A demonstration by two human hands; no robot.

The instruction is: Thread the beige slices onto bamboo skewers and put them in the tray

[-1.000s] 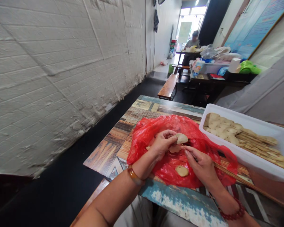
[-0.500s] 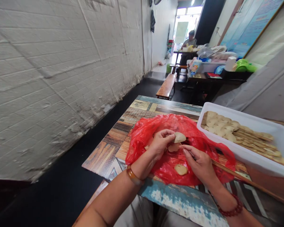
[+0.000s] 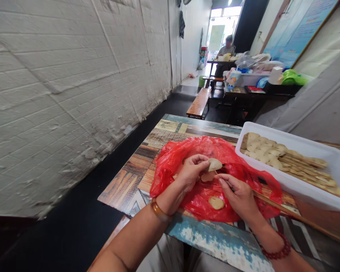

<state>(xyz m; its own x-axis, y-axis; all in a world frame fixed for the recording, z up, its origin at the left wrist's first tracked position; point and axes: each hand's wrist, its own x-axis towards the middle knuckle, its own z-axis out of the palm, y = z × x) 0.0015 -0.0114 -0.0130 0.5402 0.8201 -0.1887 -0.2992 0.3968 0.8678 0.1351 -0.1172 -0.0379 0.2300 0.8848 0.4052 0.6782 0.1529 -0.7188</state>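
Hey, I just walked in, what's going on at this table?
The left hand pinches a pale round slice, while the right hand holds a thin stick that meets its lower edge; how far it goes in isn't clear. Both work over a red plastic bag, where another slice lies. To the right, a white tub holds many similar slices.

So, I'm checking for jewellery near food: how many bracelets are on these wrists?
2: an amber bangle on the wrist of the left hand and a red beaded bracelet on that of the right hand. None seems hidden.
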